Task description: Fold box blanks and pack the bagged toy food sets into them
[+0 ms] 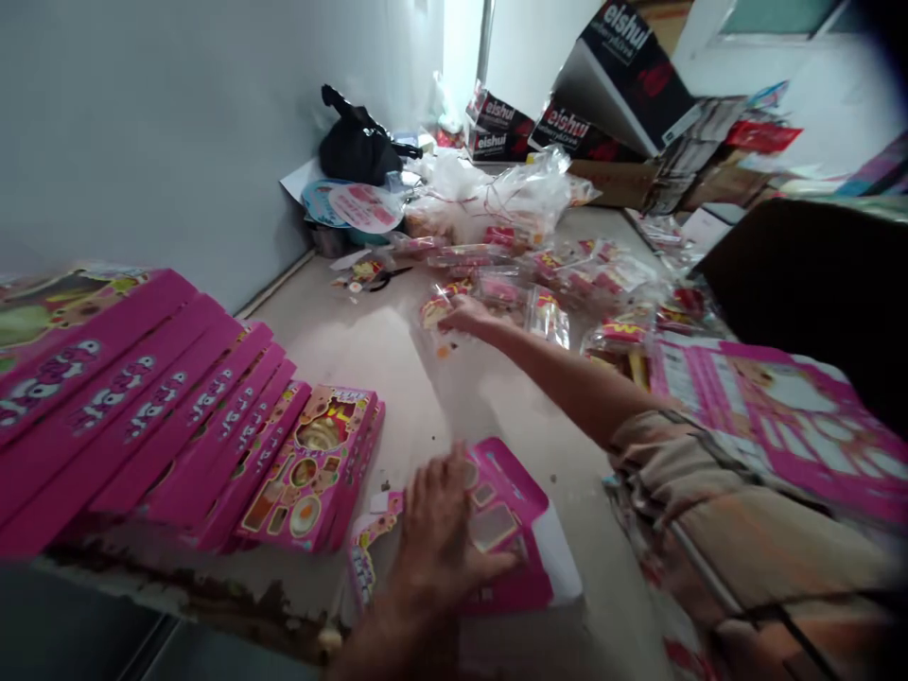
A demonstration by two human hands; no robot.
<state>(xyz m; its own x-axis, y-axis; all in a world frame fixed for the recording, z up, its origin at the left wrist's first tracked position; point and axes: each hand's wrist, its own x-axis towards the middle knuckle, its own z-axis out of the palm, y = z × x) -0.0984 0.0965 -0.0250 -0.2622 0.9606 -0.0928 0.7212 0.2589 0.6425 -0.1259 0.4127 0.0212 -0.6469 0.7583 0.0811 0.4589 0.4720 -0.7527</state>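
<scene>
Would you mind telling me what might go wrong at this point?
The left hand presses on a pink box close to the table edge, so it might slide off. The right hand reaches far out to a small packet; the sleeve could sweep packets aside.

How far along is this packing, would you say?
Done: a row of closed pink boxes leans at the left. In hand: the left hand presses on an open box, while the right hand reaches a toy packet. Left: many packets and flat cartons.
</scene>
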